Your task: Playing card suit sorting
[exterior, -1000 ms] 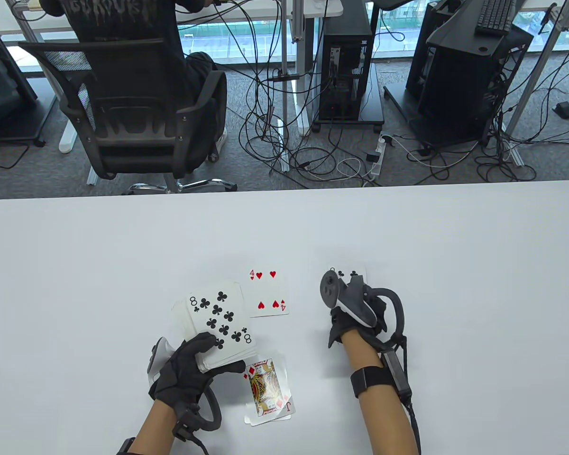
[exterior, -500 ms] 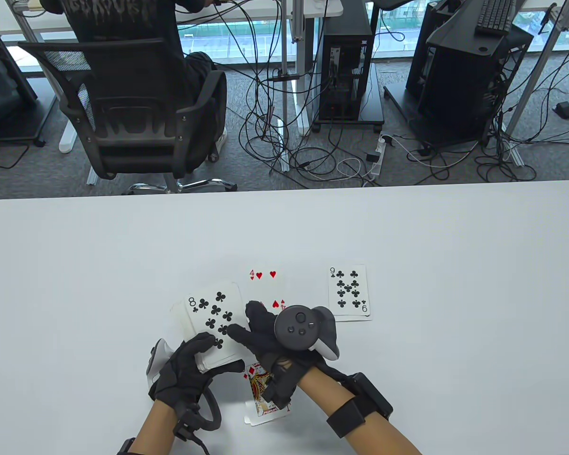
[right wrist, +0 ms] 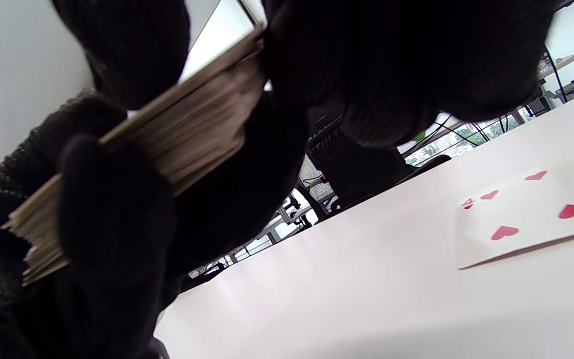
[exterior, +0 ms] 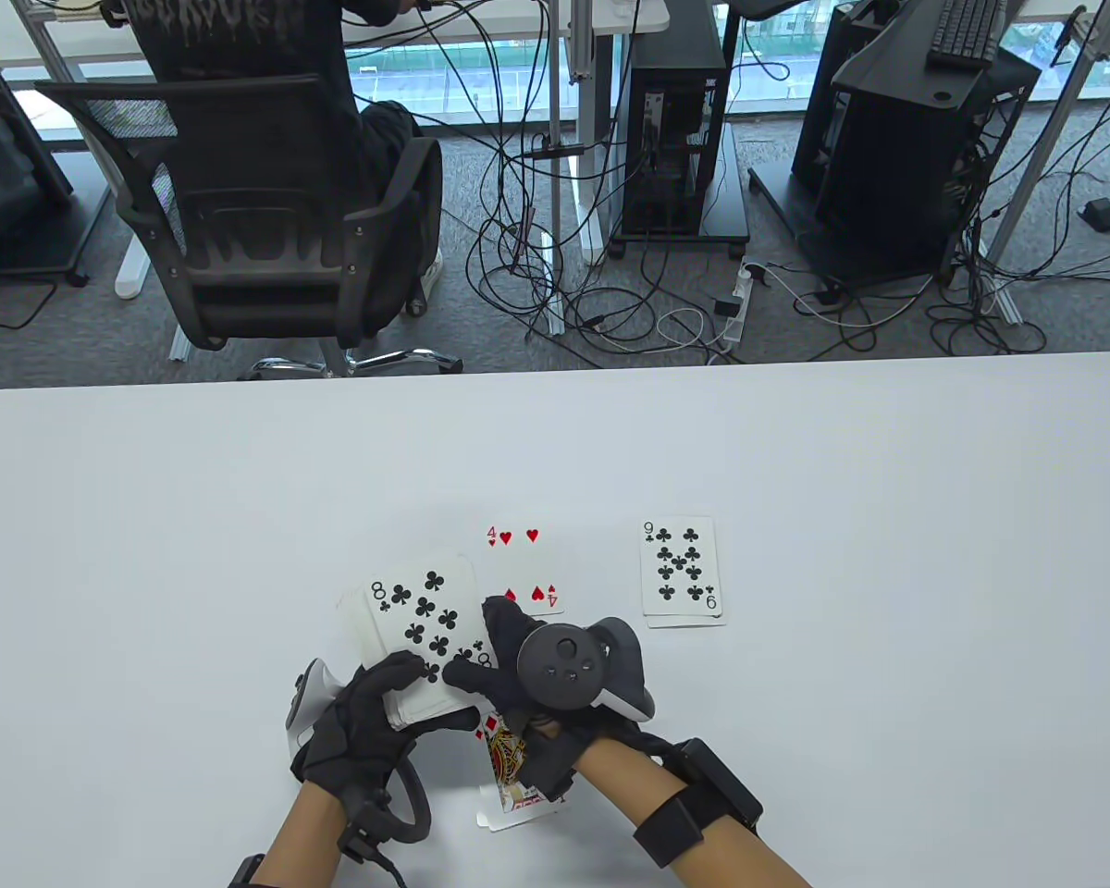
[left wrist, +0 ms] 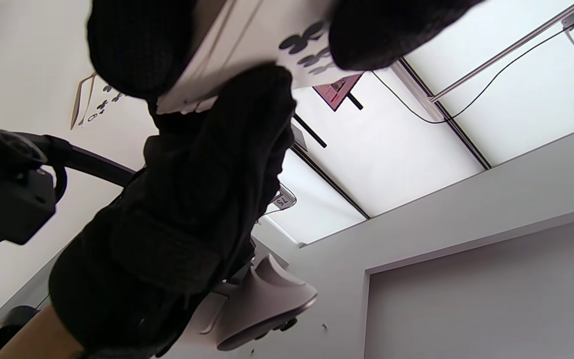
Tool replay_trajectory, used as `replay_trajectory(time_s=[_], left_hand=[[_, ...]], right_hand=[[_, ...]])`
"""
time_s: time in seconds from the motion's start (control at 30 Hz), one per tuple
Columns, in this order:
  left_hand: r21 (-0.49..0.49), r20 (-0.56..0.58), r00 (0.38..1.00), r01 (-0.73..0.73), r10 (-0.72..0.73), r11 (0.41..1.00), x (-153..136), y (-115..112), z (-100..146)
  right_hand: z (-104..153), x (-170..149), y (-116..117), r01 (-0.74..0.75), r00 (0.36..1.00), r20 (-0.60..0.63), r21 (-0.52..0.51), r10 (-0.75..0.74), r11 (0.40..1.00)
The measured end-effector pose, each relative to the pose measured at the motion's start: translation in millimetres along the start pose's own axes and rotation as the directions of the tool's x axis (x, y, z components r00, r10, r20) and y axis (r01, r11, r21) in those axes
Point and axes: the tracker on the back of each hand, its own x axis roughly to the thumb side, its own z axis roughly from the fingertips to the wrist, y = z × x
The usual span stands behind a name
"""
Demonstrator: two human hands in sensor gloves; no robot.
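My left hand (exterior: 425, 694) grips the face-up deck (exterior: 421, 638), with the 8 of clubs (exterior: 425, 606) on top. My right hand (exterior: 476, 643) reaches across and pinches the right edge of that top card. In the right wrist view, gloved fingers close around the deck's edge (right wrist: 167, 134). The deck also shows in the left wrist view (left wrist: 247, 55). Three face-up piles lie on the table. The 4 of hearts (exterior: 523, 555) is just beyond the deck. The 9 of clubs (exterior: 683, 569) is to the right. A jack of diamonds (exterior: 513, 772) is near the front, partly under my right wrist.
The white table (exterior: 888, 462) stretches wide on both sides of the cards. The 4 of hearts lies flat in the right wrist view (right wrist: 531, 214). Beyond the far edge are an office chair (exterior: 259, 213) with a seated person, cables and computer towers.
My right hand left the 9 of clubs on the right pile, swung left to the deck and now takes hold of the 8 of clubs. My left hand stayed put.
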Motion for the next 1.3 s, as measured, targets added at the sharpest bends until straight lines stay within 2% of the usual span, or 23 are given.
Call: replay_trajectory(time_s=[0.37, 0.6, 0.77, 0.9, 1.0, 1.1, 1.17, 1.23, 1.3], left_hand=[[-0.033, -0.004, 1.0, 0.004, -0.005, 0.999, -1, 1, -1], [-0.03, -0.011, 1.0, -0.011, 0.01, 0.999, -3, 0, -2], [-0.03, 0.008, 0.999, -0.036, 0.036, 0.999, -3, -1, -2], [-0.033, 0.02, 0.999, -0.049, 0.05, 0.998, -2, -2, -3], [-0.033, 0.019, 0.999, -0.05, 0.05, 0.998, -2, -2, -3], [-0.03, 0.019, 0.998, -0.054, 0.055, 0.998, -2, -2, -3], [-0.029, 0.018, 0.998, -0.055, 0.056, 0.998, -2, -3, -3], [-0.026, 0.018, 0.998, -0.055, 0.055, 0.998, -2, -2, -3], [-0.026, 0.019, 0.998, -0.056, 0.057, 0.998, -2, -3, -3]], right_hand=[[0, -15, -7, 0.15, 0.987, -0.051, -0.074, -0.154, 0.986], [-2, -23, -15, 0.158, 0.983, -0.085, -0.068, -0.163, 0.985], [-4, -34, -28, 0.193, 0.967, -0.146, -0.1, -0.206, 0.976], [-4, -55, -46, 0.275, 0.931, -0.2, -0.163, -0.305, 0.947], [-4, -72, -58, 0.365, 0.895, -0.191, -0.202, -0.402, 0.909], [-3, -93, -68, 0.539, 0.772, -0.221, -0.268, -0.596, 0.799], [0, -105, -74, 0.494, 0.768, -0.256, -0.344, -0.586, 0.798], [2, -121, -83, 0.324, 0.818, -0.354, -0.37, -0.454, 0.871], [4, -134, -88, 0.183, 0.831, -0.443, -0.353, -0.336, 0.918]])
